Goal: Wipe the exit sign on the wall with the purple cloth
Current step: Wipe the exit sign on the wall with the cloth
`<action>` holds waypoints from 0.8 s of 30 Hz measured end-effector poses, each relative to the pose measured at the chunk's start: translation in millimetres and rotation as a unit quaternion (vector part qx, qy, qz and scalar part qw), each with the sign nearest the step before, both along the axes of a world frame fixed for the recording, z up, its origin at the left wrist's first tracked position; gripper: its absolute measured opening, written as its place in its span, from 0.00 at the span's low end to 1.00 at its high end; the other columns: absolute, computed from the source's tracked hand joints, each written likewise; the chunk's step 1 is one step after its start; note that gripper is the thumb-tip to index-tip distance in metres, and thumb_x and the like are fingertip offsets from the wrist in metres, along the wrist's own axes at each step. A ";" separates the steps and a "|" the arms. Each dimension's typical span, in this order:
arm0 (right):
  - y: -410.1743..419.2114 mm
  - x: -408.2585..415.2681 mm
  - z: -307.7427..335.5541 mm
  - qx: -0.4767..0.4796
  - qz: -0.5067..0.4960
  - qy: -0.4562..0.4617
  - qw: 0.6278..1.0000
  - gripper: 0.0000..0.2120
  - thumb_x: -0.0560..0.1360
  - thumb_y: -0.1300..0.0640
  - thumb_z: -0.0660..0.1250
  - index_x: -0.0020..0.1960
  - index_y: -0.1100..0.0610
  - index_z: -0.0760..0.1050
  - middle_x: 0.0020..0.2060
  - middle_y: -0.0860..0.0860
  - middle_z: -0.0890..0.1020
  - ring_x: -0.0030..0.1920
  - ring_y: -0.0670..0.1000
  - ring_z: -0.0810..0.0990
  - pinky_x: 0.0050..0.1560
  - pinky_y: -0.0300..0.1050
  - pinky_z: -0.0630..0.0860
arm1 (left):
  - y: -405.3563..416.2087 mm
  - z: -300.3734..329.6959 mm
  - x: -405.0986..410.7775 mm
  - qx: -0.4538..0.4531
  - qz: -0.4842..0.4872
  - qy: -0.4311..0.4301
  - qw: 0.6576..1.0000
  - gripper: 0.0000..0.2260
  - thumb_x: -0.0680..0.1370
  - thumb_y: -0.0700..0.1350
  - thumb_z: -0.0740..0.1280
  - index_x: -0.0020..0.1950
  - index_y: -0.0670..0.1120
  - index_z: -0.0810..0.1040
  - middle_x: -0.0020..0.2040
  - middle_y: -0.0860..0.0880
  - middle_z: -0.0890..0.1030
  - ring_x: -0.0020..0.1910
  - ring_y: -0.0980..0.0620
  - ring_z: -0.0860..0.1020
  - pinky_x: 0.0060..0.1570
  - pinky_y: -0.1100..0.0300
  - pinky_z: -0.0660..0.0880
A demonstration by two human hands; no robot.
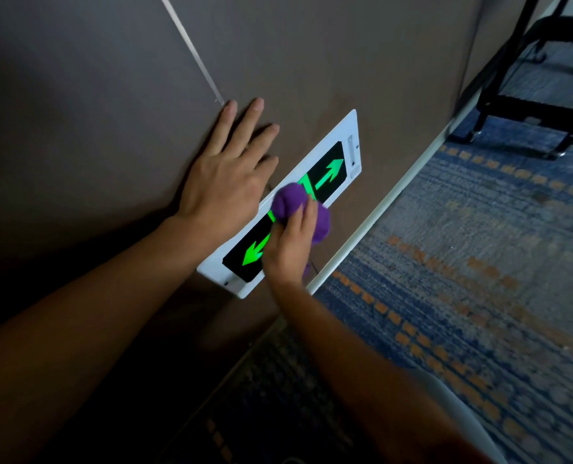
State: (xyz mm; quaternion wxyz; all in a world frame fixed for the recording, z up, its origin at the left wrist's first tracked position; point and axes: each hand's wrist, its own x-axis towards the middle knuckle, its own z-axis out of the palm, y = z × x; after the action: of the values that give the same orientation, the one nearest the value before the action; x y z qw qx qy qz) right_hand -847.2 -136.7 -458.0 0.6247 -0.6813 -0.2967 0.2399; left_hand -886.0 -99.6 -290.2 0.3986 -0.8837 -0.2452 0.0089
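"What is the right hand (290, 244) doing?"

"Its grip is closed tight around the purple cloth (290, 204). The cloth is bunched up in a ball. Some of it puffs out above the fingers, and some bulges out on the right side of the hand."

"Where is the cloth?"

"It is pressed on the middle of the exit sign (337, 147). It hides the picture in the middle, so I can only see bits of green there."

"And the sign?"

"It is a long white plate on the brown wall (311, 55), low down, near the white strip (389, 209) at the bottom of the wall. It has a black middle with two bright green arrows. One arrow (255, 252) points one way, beside the right hand. The other arrow (328, 174) points the other way, past the cloth."

"What about the left hand (224, 175)?"

"It holds nothing. It lies flat and open on the wall, fingers spread, just above the sign. Its little finger is at the sign's top edge."

"What else is around?"

"A blue carpet (462, 279) with orange marks covers the floor. A black cart (533, 78) with wheels stands on it, far off by the wall."
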 end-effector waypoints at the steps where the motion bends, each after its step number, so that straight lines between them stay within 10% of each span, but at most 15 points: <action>1: 11.0 22.0 1.6 -0.010 -0.010 0.003 1.000 0.27 0.81 0.66 0.60 0.79 0.64 0.61 0.80 0.62 0.61 0.82 0.61 0.56 0.81 0.59 0.55 | 0.1 -1.2 -0.5 0.003 0.003 0.004 1.000 0.26 0.82 0.45 0.47 0.72 0.45 0.78 0.82 0.41 0.64 0.83 0.34 0.52 0.81 0.35 0.48; 13: 56.9 136.0 22.8 -0.058 -0.048 0.047 0.996 0.26 0.79 0.63 0.57 0.78 0.57 0.63 0.73 0.55 0.72 0.72 0.58 0.71 0.70 0.56 0.71 | 5.1 -6.3 -1.5 -0.015 -0.005 -0.022 1.000 0.20 0.80 0.46 0.58 0.69 0.49 0.80 0.82 0.43 0.64 0.84 0.36 0.52 0.81 0.37 0.44; 19: 9.9 52.5 17.9 -0.073 0.013 0.014 0.997 0.21 0.80 0.64 0.61 0.73 0.64 0.68 0.70 0.61 0.73 0.71 0.60 0.72 0.73 0.58 0.67 | 3.5 -5.6 3.7 -0.040 -0.061 -0.138 0.988 0.22 0.76 0.37 0.60 0.68 0.47 0.80 0.80 0.40 0.68 0.81 0.34 0.61 0.80 0.39 0.57; 24: -55.0 -70.2 1.7 -0.076 0.124 0.052 0.988 0.31 0.80 0.65 0.61 0.81 0.58 0.57 0.83 0.58 0.54 0.83 0.57 0.52 0.81 0.46 0.52 | -10.6 4.6 5.7 -0.070 -0.041 -0.129 0.988 0.23 0.75 0.35 0.59 0.67 0.45 0.81 0.78 0.39 0.70 0.80 0.33 0.62 0.80 0.38 0.58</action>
State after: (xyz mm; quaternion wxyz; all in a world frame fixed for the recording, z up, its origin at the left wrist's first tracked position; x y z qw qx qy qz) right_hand -917.3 -191.7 -456.3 0.5507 -0.6714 -0.3269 0.3730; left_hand -880.3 -110.2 -285.6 0.3013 -0.9124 -0.2568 -0.1044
